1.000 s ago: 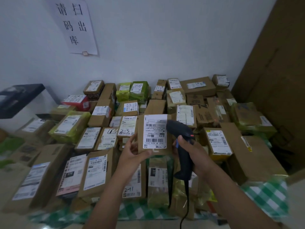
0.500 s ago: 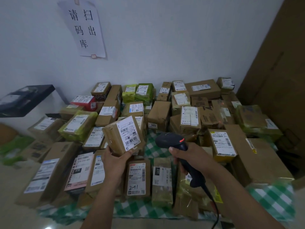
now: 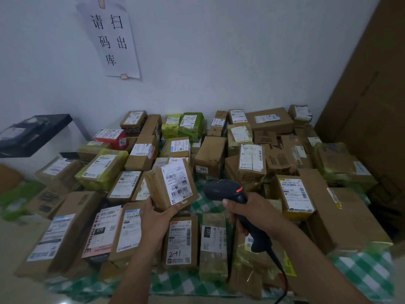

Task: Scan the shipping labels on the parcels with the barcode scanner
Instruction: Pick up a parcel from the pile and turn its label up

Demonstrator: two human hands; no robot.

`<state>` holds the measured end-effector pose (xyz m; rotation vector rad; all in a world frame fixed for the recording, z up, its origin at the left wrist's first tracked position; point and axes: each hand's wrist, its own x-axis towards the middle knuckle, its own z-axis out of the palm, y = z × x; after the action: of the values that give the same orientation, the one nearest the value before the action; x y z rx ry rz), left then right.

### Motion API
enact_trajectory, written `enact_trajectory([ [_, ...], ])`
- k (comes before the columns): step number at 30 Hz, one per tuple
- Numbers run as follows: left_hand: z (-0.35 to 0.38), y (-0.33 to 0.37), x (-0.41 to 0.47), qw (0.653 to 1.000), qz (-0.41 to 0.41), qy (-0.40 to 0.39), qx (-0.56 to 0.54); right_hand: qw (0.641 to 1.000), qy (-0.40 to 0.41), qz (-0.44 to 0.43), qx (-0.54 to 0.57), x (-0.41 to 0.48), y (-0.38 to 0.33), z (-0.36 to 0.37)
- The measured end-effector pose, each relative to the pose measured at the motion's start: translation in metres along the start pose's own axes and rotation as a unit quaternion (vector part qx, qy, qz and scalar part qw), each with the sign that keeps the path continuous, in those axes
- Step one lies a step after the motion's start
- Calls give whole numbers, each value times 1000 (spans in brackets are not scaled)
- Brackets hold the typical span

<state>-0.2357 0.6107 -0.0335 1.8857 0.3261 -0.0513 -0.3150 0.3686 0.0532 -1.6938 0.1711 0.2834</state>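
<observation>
— Parcels point(image 3: 210, 154) cover our table from nine o'clock round to three, packed edge to edge on the green checked cloth point(image 3: 368, 275). Which one are we on?
— The small brown parcel point(image 3: 156, 187), lifted clear of the pile just left of centre. Our left hand point(image 3: 156, 218) holds it from below, fingers curled under the bottom edge. Its top end leans toward eleven o'clock.
— And the barcode scanner point(image 3: 223, 188)?
— At three o'clock of that parcel, near it but apart. Our right hand point(image 3: 252, 212) is wrapped round the grip, and the cable point(image 3: 278, 266) runs off toward six.
— Can we read the shipping label point(image 3: 177, 183)?
— It faces up at us, blurred. The scanner's nose points toward nine o'clock, at the parcel's side, so we judge the beam would skim the label rather than meet it squarely. A red light point(image 3: 239, 190) shows on the scanner's back.
— So the step?
— Scanning this one, by our judgement. Whether it has registered we cannot tell. Next we'd tip the label toward three o'clock or raise the nose over it, hold both steady, and squeeze.
</observation>
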Motion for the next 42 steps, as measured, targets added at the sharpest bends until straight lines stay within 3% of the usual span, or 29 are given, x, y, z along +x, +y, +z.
enact_trajectory([
  [4, 28, 2, 5, 995, -27, -65, 70, 998, 52, 16, 37, 5, 8, -15],
  [7, 56, 7, 11, 991, -58, -109, 41, 992, 96, 45, 62, 10, 17, -29],
  [12, 101, 11, 32, 988, -54, -128, 64, 984, 129, 81, 90, 17, 32, -47],
  [19, 136, -5, 56, 982, -115, -141, 45, 982, 133, 110, 77, 21, 46, -62],
  [27, 147, -32, 76, 959, 14, -200, 202, 984, 122, 118, 48, 21, 53, -61],
  [33, 141, -43, 27, 950, 136, -137, 244, 985, 108, 123, 62, 19, 52, -44],
  [42, 129, -71, -60, 908, -37, -173, 381, 978, 147, 117, 96, -1, 58, -25],
])
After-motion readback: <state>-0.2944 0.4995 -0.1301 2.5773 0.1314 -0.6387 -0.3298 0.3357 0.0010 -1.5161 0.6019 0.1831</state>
